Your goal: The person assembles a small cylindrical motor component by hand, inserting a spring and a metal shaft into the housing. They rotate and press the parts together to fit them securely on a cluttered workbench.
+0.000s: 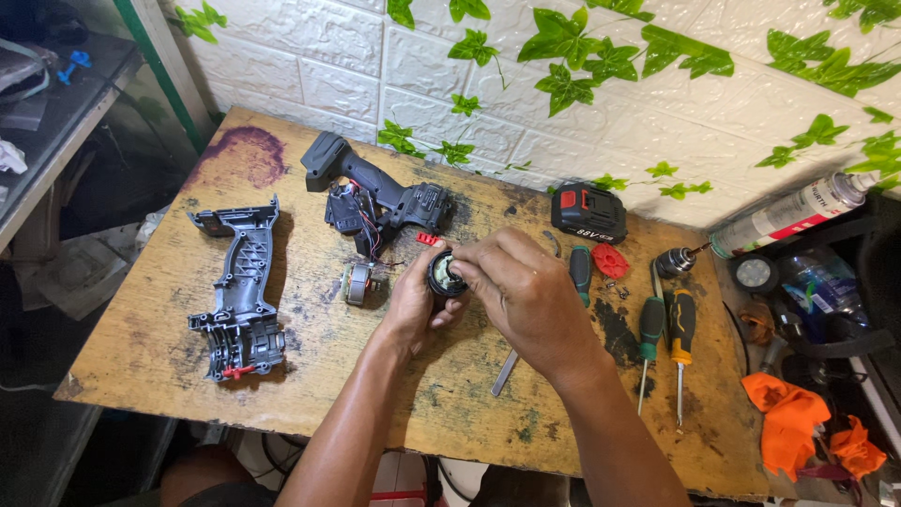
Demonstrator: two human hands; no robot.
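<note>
Scuffed, paint-stained wooden desk (282, 376), yellow-brown, worn dark in patches, purple blotch at the far left corner. Far left: grey ribbed plastic drill housing half (239, 291), lying open side up, hollow ribs showing, nothing seated in it but a small red tab at the near end. Further back, the other dark grey housing half (375, 192), with black switch parts and thin red wires spilling from it. Just near of that, small cylindrical metal motor rotor (358, 283) with copper-coloured windings, lying on its side, and a tiny red plastic piece (428, 238) beside it.

Centre now: left hand (413, 305) curled round the round black gear housing (446, 274), cupping it from below, held just above the desk, open face up, pale metal showing inside. Right hand (526, 296) arched over from the right, fingertips pinched at the rim of the same part, grip narrow. Flat grey metal strip (505, 373) on the desk beneath the right forearm.

Right of the hands: black boxy battery pack with red trim (588, 212), green-handled screwdriver (581, 274), flat red plastic piece (610, 260), dark metal drill chuck (674, 262). Then a green-and-black screwdriver (649, 333) and an orange-and-black screwdriver (681, 333), side by side. Far right: tall silver spray can (798, 214) leaning, crumpled orange cloth (788, 422) off the desk edge.
</note>
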